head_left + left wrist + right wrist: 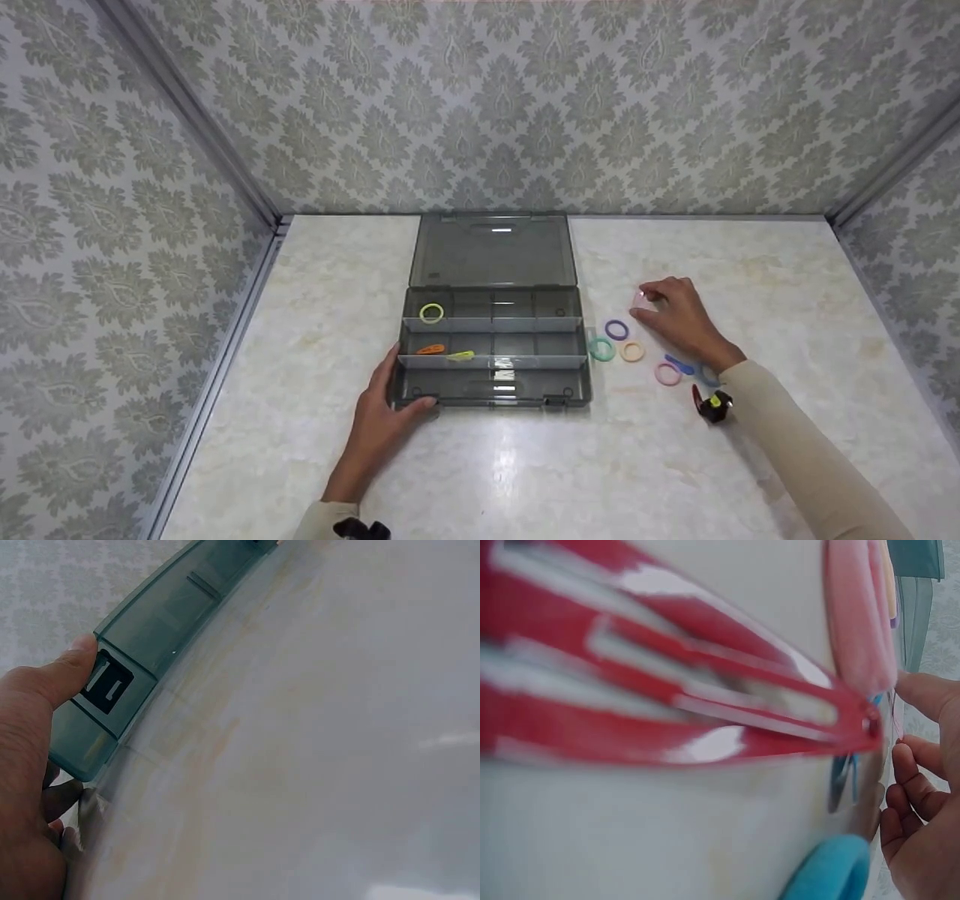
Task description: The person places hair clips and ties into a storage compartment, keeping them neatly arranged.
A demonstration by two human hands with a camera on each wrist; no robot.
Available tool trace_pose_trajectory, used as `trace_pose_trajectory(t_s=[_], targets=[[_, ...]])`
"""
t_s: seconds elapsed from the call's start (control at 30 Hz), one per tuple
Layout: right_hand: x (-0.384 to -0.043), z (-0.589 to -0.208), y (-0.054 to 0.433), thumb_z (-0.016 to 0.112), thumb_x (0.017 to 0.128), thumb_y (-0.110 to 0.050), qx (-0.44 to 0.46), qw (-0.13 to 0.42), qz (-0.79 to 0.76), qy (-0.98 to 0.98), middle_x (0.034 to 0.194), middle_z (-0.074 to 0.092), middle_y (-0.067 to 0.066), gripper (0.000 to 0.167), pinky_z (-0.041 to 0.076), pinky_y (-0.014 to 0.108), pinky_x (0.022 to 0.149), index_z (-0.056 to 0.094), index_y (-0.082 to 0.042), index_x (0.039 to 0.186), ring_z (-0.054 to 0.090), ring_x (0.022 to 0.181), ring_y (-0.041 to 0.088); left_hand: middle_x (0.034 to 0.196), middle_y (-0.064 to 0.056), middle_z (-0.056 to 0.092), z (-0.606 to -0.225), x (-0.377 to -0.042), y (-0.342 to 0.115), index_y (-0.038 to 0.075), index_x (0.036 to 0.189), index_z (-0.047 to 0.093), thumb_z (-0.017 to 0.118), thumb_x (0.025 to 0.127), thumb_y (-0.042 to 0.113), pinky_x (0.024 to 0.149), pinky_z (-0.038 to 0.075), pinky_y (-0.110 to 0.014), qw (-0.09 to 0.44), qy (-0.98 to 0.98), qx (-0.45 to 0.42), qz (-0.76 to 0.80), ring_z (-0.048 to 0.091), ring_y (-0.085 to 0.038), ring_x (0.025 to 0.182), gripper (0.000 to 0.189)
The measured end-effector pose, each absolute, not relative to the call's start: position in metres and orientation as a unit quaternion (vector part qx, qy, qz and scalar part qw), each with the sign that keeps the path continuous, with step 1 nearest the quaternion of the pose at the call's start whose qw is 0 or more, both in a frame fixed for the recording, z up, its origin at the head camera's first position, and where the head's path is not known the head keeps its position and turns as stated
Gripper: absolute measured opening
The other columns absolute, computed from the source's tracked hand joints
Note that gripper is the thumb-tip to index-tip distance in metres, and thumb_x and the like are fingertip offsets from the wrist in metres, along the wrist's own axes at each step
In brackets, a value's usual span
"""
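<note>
A dark translucent compartment box [487,382] lies with its lid [495,251] folded back. My left hand [386,420] grips its front left corner; in the left wrist view the thumb presses beside the black latch [107,682]. A yellow hair tie [431,313] sits in the back row. Orange [431,349] and yellow [461,355] snap clips lie in the middle row. To the right of the box, my right hand [682,319] pinches a thin pale pink item [640,300] between thumb and finger; its kind is unclear.
Near the right hand lie purple [616,330], green [601,349], peach [632,351] and pink [667,374] hair ties, plus a blue snap clip [679,365]. A red snap clip [727,690] and a blue hair tie [829,866] show close to the right wrist camera. Patterned walls surround the table.
</note>
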State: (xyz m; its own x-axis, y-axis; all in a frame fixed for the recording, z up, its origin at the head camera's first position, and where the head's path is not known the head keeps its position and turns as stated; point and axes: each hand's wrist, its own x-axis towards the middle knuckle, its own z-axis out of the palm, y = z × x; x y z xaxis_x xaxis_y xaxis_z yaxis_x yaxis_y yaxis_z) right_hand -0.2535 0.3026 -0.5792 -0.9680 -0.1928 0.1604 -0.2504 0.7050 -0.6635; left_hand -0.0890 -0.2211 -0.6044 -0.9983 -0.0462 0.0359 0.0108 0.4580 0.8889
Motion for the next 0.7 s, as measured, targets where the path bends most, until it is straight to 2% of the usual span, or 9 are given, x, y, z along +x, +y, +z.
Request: trace_pose_trajectory(t_s=[0.23, 0.43, 0.7], targets=[[-0.252, -0.579, 0.304, 0.085, 0.100, -0.023, 0.122, 0.036, 0.362, -0.923, 0.119, 0.071, 0.017, 0.048, 0.043, 0.046, 0.097, 0.073, 0.003, 0.139, 0.051, 0.113, 0.031, 0.178, -0.011, 0.034, -0.605, -0.088, -0.220, 0.023, 0.177, 0.026, 0.093, 0.088, 0.052, 0.136, 0.027, -0.053, 0.026, -0.855, 0.011, -0.518, 0.029, -0.031, 0.166, 0.115], [-0.251, -0.575, 0.301, 0.083, 0.101, -0.030, 0.096, 0.007, 0.350, -0.932, 0.127, 0.069, 0.016, 0.054, 0.045, 0.047, 0.099, 0.071, 0.001, 0.144, 0.050, 0.117, 0.030, 0.178, -0.011, 0.033, -0.605, -0.089, -0.220, 0.023, 0.177, 0.026, 0.092, 0.089, 0.051, 0.136, 0.026, -0.053, 0.027, -0.856, 0.010, -0.516, 0.028, -0.031, 0.166, 0.113], [-0.256, -0.560, 0.287, 0.087, 0.097, -0.023, 0.122, 0.015, 0.369, -0.921, 0.113, 0.071, 0.019, 0.045, 0.045, 0.045, 0.094, 0.077, 0.004, 0.132, 0.053, 0.110, 0.033, 0.178, -0.011, 0.034, -0.605, -0.088, -0.219, 0.023, 0.177, 0.027, 0.092, 0.089, 0.053, 0.136, 0.026, -0.054, 0.030, -0.856, 0.012, -0.515, 0.029, -0.031, 0.166, 0.113]])
